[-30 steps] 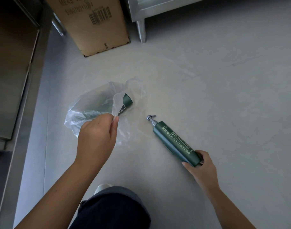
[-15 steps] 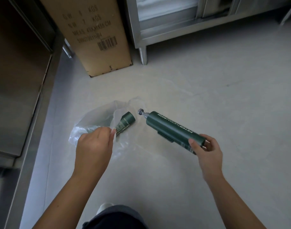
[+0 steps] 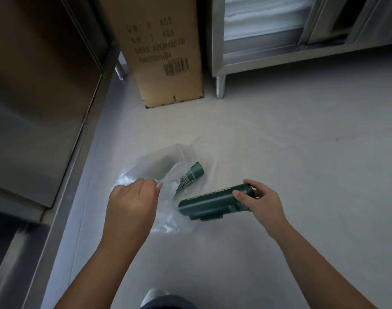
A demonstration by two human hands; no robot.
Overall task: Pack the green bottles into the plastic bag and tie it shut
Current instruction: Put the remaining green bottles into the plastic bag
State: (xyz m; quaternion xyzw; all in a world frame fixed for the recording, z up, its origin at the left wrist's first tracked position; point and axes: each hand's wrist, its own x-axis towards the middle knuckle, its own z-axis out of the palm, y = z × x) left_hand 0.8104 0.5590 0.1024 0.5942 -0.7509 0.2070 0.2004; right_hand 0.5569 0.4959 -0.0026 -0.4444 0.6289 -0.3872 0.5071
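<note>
Head view, mid-frame: left hand (image 3: 132, 202) pinching plastic bag (image 3: 155, 166) rim on floor (image 3: 279, 152); right hand (image 3: 258, 201) gripping green bottle (image 3: 213, 202) base, sliding it in beside packed bottle (image 3: 191, 175). Advisable: lifting rim wider, feeding straight.

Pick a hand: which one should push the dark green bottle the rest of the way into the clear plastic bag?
Right. The right hand already grips the dark green cylindrical bottle by its base, with the far end at the mouth of the clear plastic bag. The left hand is busy pinching the bag's edge to hold it open.
</note>
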